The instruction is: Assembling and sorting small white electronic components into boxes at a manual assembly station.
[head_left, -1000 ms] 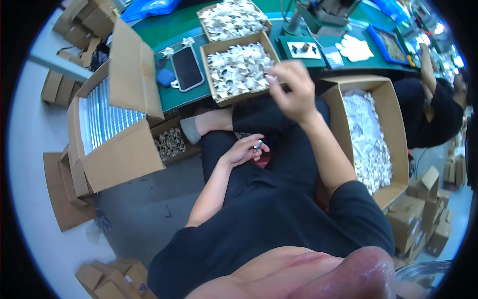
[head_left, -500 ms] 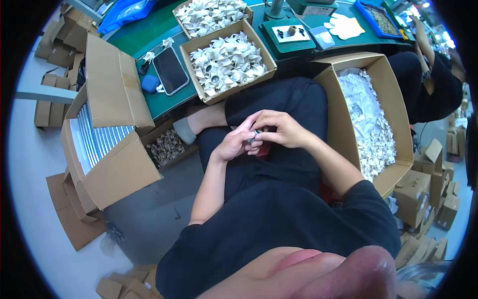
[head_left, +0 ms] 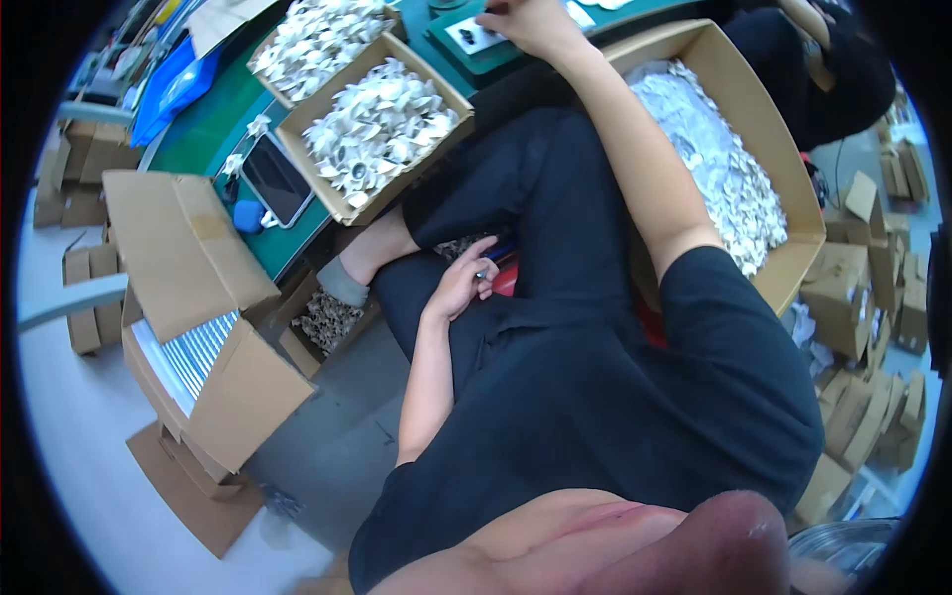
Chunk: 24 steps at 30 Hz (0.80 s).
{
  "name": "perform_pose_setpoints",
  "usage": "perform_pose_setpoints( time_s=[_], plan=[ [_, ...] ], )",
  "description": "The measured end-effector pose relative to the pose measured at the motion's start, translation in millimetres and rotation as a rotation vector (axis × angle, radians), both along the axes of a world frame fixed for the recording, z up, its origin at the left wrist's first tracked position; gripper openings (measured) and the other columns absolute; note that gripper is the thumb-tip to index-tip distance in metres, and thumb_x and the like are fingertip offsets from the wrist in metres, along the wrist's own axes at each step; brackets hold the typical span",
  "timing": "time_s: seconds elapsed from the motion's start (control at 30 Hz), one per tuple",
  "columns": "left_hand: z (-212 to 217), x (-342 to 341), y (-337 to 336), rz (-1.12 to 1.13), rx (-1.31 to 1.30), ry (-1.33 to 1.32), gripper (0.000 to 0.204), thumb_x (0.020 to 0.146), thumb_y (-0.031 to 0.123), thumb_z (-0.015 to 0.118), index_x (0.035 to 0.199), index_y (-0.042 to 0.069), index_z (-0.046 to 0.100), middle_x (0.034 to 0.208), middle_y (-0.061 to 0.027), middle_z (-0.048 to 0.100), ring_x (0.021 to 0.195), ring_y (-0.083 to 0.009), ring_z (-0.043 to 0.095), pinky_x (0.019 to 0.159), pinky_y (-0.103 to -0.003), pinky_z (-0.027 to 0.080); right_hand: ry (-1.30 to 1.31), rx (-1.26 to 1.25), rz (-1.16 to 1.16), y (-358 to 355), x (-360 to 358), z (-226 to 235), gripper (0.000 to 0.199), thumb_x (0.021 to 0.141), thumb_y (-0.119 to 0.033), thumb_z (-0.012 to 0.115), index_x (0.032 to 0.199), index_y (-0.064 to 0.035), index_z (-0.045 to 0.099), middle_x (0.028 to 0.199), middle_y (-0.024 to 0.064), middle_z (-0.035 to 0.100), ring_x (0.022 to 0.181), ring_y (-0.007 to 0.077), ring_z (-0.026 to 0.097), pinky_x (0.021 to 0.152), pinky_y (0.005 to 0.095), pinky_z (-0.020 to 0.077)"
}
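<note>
Head view: we look down at our lap and the green desk (head_left: pixel 213 124) ahead.
Small part: a tiny pale piece (head_left: pixel 483 275) sits at the fingertips of our left hand (head_left: pixel 464 286), over our dark trousers near the knee.
Left grip: fingers curled, pinching that small part.
Right hand (head_left: pixel 531 22): stretched forward to the dark fixture plate (head_left: pixel 474 38) on the desk; we cannot tell whether its grip is clenched or released.
Nearest box: an open carton of white pieces (head_left: pixel 375 124) on the desk edge, just beyond our left knee.
Right side: a large carton (head_left: pixel 764 129) of silvery-white pieces beside our right arm.
Left side: a phone (head_left: pixel 276 178) on the desk, and an open carton of stacked sheets (head_left: pixel 193 347) on the floor.
</note>
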<state>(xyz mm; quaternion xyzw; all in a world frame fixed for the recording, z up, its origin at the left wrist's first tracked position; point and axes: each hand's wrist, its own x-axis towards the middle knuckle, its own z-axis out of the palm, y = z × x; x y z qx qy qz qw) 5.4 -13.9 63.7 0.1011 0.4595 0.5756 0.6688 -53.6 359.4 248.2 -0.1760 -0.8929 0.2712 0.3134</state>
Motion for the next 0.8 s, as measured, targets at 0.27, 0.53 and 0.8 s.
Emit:
perform_pose_setpoints(
  time_s=[0.27, 0.53, 0.8],
  plan=[
    [-22.7, -5.6, 10.9, 0.013, -0.118, 0.06, 0.054, 0.099, 0.013, 0.045, 0.152, 0.001, 0.037, 0.084, -0.003, 0.05, 0.066, -0.0101, 0.044, 0.063, -0.025, 0.042, 0.193, 0.106, 0.063, 63.2, 100.6, 7.8, 0.027, 0.09, -0.027, 0.066, 0.094, -0.0007, 0.073, 0.082, 0.0208, 0.07, 0.078, 0.0378, 0.07, 0.07, 0.0437, 0.0545],
    [-35.7, -15.5, 11.9, -0.022, -0.097, 0.117, 0.05, 0.099, 0.014, 0.047, 0.147, 0.0, 0.043, 0.081, -0.0015, 0.052, 0.065, -0.0094, 0.047, 0.06, -0.025, 0.042, -0.9, -0.003, -0.612, 145.0, 428.4, -152.2, 0.037, 0.087, -0.008, 0.057, 0.122, -0.0019, 0.067, 0.123, 0.0281, 0.065, 0.118, 0.0447, 0.061, 0.103, 0.0469, 0.0479],
    [-49.0, -13.6, 26.9, -0.239, -0.173, 0.283, 0.038, 0.098, 0.013, 0.045, 0.132, 0.001, 0.057, 0.078, 0.0013, 0.055, 0.063, -0.0077, 0.049, 0.058, -0.023, 0.043, -0.87, 0.114, -0.561, 125.9, 448.5, -147.5, 0.037, 0.086, -0.007, 0.062, 0.122, -0.0033, 0.068, 0.121, 0.0242, 0.067, 0.114, 0.039, 0.064, 0.1, 0.0451, 0.0504]
  ],
)
